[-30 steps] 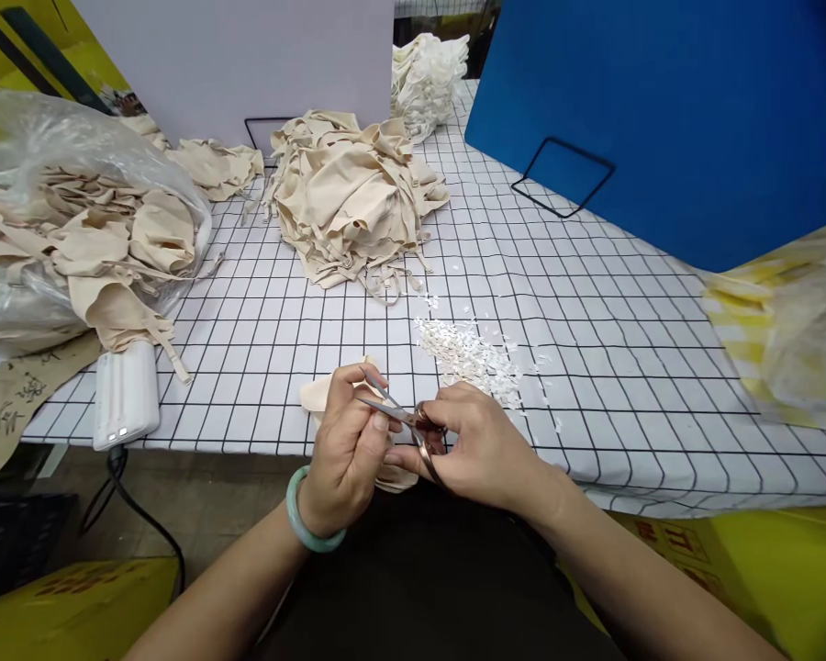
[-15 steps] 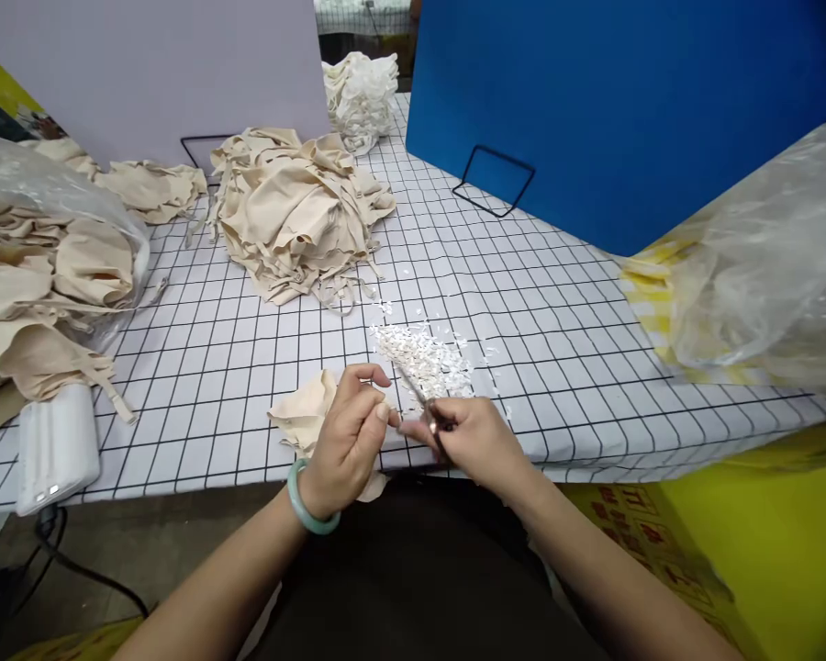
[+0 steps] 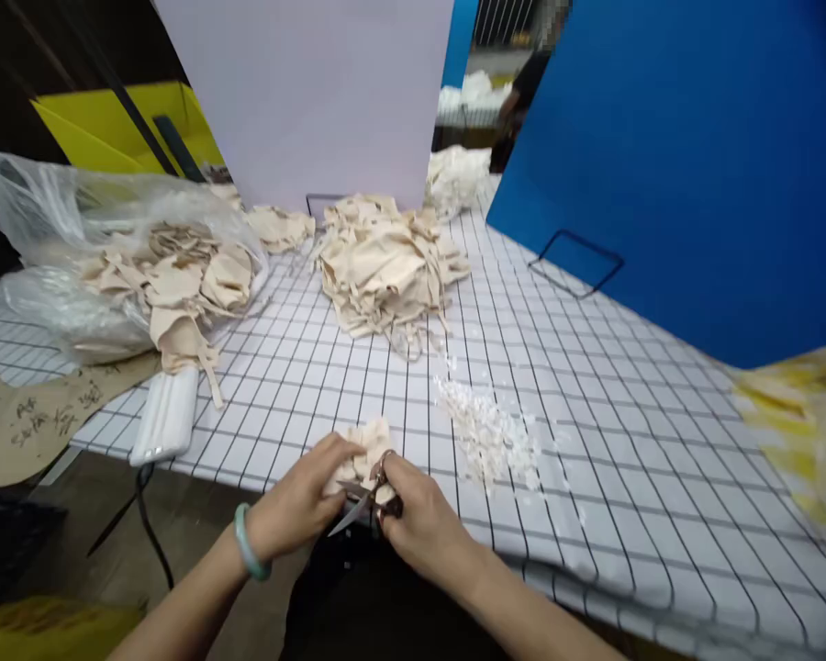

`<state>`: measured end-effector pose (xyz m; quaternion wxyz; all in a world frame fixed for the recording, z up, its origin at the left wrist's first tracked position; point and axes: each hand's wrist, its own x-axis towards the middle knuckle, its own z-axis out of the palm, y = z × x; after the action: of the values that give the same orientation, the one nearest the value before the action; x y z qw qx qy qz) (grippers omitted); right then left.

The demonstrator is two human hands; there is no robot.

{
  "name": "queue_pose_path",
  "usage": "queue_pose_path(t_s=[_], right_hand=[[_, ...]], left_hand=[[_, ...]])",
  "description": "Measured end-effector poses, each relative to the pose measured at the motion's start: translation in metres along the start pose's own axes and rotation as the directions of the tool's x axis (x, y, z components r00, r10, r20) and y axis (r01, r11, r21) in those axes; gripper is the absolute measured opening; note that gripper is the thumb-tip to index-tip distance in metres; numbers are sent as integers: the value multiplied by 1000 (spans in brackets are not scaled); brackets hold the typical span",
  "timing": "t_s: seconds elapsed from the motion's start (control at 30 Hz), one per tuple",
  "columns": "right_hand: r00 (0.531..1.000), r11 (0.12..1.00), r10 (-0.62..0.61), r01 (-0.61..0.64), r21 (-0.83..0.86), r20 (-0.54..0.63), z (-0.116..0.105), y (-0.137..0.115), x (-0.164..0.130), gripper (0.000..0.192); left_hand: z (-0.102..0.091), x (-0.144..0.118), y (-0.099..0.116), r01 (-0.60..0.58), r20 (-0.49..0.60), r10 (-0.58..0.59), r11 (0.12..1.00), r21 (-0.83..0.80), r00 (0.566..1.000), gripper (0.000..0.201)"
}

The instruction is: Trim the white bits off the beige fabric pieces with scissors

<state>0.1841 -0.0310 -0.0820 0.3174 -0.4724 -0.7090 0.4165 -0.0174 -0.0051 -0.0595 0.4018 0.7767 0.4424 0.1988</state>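
Note:
My left hand [image 3: 295, 500], a pale green bangle on its wrist, grips a small cream cloth piece [image 3: 370, 442] at the table's front edge. Scissors [image 3: 358, 507] are in my right hand [image 3: 423, 521], their blades apart and pointing left, close beside the cloth and my left fingers. Whether the blades touch the cloth I cannot tell. Small white scraps [image 3: 492, 436] lie scattered to the right of my hands. Beyond them rises a heap of cream cloth pieces with straps [image 3: 385, 266].
A clear plastic bag [image 3: 61, 308] of similar pieces lies at left, near a white power strip [image 3: 169, 413] and marked brown paper [image 3: 34, 422]. A lilac board [image 3: 309, 92] and a blue board [image 3: 675, 165] stand on the checked tablecloth [image 3: 592, 450]. A person is partly visible behind.
The view has swung left. My left hand, pinched near the scissors before, now grips the cloth piece. The scissors have moved from beside the white scraps to the cloth, blades now apart.

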Motion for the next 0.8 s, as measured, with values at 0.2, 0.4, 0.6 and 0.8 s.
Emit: queue_pose_path(t_s=[0.2,0.4,0.6,0.8], right_hand=[[986,967,24,20,255,-166,-72,-44,112,12],[869,993,86,-36,110,-487,-151,-52,228,31],[959,989,125,-100,109,-255,-87,3,164,15],[959,988,154,-149,37,-237,-30,27,112,13]], left_hand=[[-69,89,49,-166,-297,124,978,-123,947,12],[-109,205,60,-150,-739,31,984,-95,673,32],[-22,177,15,-156,-414,57,966,-208,908,43],[11,141,-5,-75,-361,49,995,-58,931,27]])
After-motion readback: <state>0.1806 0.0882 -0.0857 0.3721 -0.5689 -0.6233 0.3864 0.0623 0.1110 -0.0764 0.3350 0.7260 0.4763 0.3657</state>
